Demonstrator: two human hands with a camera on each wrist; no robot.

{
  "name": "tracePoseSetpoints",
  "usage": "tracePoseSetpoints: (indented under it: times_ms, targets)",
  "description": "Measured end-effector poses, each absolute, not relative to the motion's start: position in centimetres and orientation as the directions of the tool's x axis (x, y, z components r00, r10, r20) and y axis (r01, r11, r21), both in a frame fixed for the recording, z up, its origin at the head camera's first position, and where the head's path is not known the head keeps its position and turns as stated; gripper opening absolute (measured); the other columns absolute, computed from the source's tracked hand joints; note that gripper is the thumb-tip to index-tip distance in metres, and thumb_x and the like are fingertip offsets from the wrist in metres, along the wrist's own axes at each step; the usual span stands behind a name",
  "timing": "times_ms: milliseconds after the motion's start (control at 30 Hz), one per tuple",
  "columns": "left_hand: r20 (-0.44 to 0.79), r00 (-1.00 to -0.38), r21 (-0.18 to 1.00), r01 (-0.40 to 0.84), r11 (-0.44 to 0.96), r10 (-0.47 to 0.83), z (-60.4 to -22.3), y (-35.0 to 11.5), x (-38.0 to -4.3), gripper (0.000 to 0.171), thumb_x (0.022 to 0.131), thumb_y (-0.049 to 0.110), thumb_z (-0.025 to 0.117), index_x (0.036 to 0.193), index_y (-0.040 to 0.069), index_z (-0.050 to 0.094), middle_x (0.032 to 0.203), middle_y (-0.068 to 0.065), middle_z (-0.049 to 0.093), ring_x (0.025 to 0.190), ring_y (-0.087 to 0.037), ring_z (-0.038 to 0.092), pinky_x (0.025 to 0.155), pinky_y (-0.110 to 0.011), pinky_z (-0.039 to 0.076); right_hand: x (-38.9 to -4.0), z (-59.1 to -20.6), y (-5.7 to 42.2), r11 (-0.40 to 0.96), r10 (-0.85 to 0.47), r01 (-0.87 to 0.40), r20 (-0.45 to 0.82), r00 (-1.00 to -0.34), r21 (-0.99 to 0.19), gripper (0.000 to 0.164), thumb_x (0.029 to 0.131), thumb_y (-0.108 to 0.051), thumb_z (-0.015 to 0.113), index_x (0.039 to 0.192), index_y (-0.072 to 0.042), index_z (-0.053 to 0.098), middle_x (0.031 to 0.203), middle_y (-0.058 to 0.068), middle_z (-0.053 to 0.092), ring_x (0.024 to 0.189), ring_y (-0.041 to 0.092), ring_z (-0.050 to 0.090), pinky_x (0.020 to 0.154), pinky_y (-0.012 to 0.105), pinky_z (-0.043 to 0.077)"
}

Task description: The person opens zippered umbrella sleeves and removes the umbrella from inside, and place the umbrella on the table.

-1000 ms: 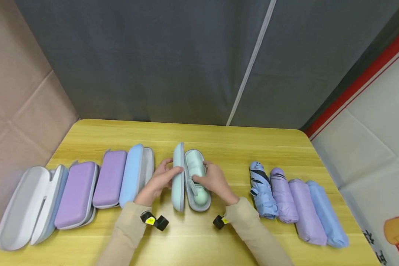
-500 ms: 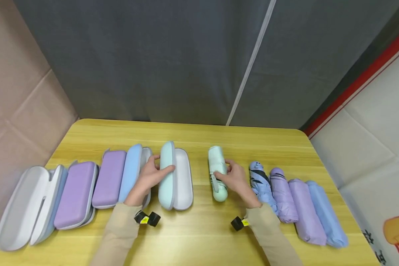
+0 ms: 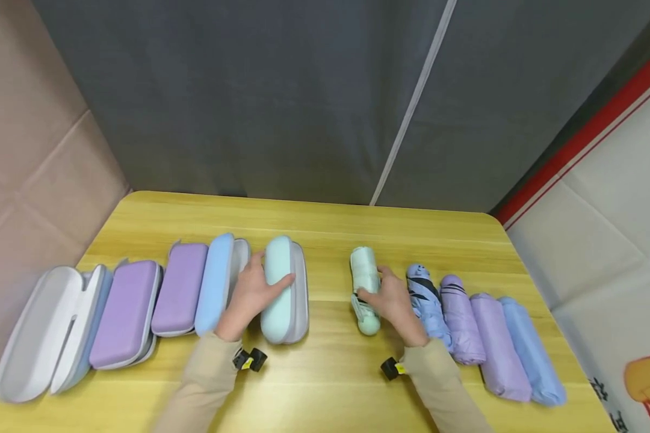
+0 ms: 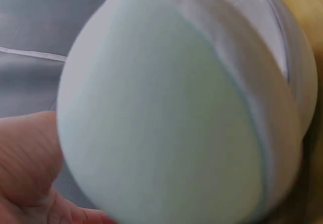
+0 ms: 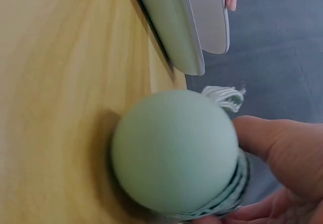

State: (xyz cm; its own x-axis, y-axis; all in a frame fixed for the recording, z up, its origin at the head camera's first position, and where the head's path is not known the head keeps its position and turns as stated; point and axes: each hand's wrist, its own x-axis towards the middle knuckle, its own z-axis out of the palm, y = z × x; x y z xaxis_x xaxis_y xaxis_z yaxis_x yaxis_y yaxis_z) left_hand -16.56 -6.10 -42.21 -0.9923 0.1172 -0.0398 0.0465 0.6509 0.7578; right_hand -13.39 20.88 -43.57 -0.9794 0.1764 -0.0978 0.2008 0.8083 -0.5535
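Note:
A mint-green folding umbrella (image 3: 365, 276) lies or hovers just above the table right of centre; my right hand (image 3: 392, 300) grips it between thumb and fingers. Its rounded handle end (image 5: 174, 151) fills the middle of the right wrist view, close to the wood. Left of it stands a mint-green hard umbrella case (image 3: 278, 294), partly open, its lid leaning over the grey-rimmed lower half. My left hand (image 3: 249, 294) holds the lid, thumb across its front and fingers at its left side. In the left wrist view the case end (image 4: 166, 113) hides most of the fingers.
Left of the mint case stand a blue case (image 3: 213, 282), two purple cases (image 3: 180, 288) and a wide-open blue case (image 3: 38, 337) with a grey inside. Several folded umbrellas (image 3: 466, 325), blue and purple, lie side by side at the right. A grey curtain (image 3: 249, 108) hangs behind the table.
My right hand has lifted the mint umbrella out of its case and carried it right. My left hand has shifted the case left, and its lid now leans further over the lower half.

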Motion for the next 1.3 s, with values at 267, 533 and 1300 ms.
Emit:
tracePoseSetpoints:
  times_ms: [267, 533, 1300]
  targets:
    - [0.070, -0.995, 0.673, 0.104, 0.732, 0.077, -41.9, -6.6, -16.1, 0.068, 0.084, 0.036, 0.064, 0.129, -0.011, 0.044, 0.118, -0.032, 0.049, 0.100, -0.042, 0.054, 0.078, -0.053, 0.049, -13.4, -42.6, 19.7, 0.880, 0.110, 0.136, -0.083, -0.990, -0.456, 0.085, 0.079, -0.036, 0.074, 0.141, 0.004, 0.032, 0.136, 0.028, 0.042, 0.118, 0.041, 0.047, 0.092, 0.052, 0.043]
    - [0.327, -0.935, 0.590, 0.314, 0.744, 0.135, -40.8, -6.4, -15.3, 0.055, 0.089, 0.024, 0.057, 0.131, -0.009, 0.045, 0.134, -0.031, 0.040, 0.122, -0.046, 0.036, 0.097, -0.058, 0.034, -12.8, -40.8, 18.1, 0.890, -0.027, -0.124, 0.221, -0.975, -0.438, 0.077, 0.082, -0.031, 0.072, 0.142, -0.001, 0.033, 0.138, 0.026, 0.039, 0.124, 0.043, 0.039, 0.095, 0.060, 0.036]
    - [0.225, -0.896, 0.192, 0.425, 0.885, 0.382, -39.8, -3.6, -16.0, 0.088, 0.082, 0.068, 0.046, 0.150, 0.016, 0.024, 0.155, -0.017, 0.000, 0.141, -0.038, -0.007, 0.107, -0.063, -0.001, -13.3, -38.6, 16.6, 0.984, -0.016, -0.040, 0.136, -0.991, -0.176, 0.086, 0.085, -0.069, 0.042, 0.152, -0.025, 0.010, 0.156, 0.012, -0.004, 0.140, 0.040, -0.006, 0.087, 0.083, 0.002]
